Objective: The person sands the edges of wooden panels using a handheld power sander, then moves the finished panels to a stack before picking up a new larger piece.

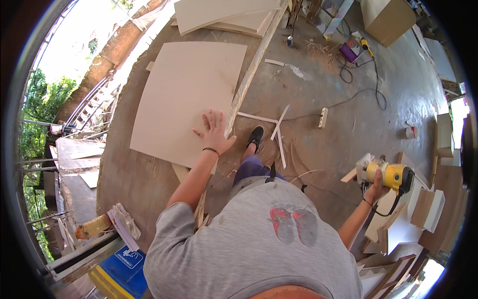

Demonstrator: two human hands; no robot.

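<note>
A large pale flat board (186, 94) with slightly dusty patches lies on the brown worktop (122, 172) to my left. My left hand (215, 134) rests on the board near its right edge, fingers spread flat and holding nothing. Out to the right, my right hand (378, 190) is wrapped round a yellow and black trim router (393, 174). The router is held above the floor, tilted sideways, with its pale base toward the left and a black cord hanging from it. Some of my right fingers are hidden behind the tool's body.
More boards (226, 15) lie at the worktop's far end. On the floor are a power strip (323, 118) with trailing cords, thin white strips (280, 129), a purple tool (348, 52) and a small bucket (411, 132). Stacked panels (403, 224) stand at lower right, a blue-yellow container (122, 264) at lower left.
</note>
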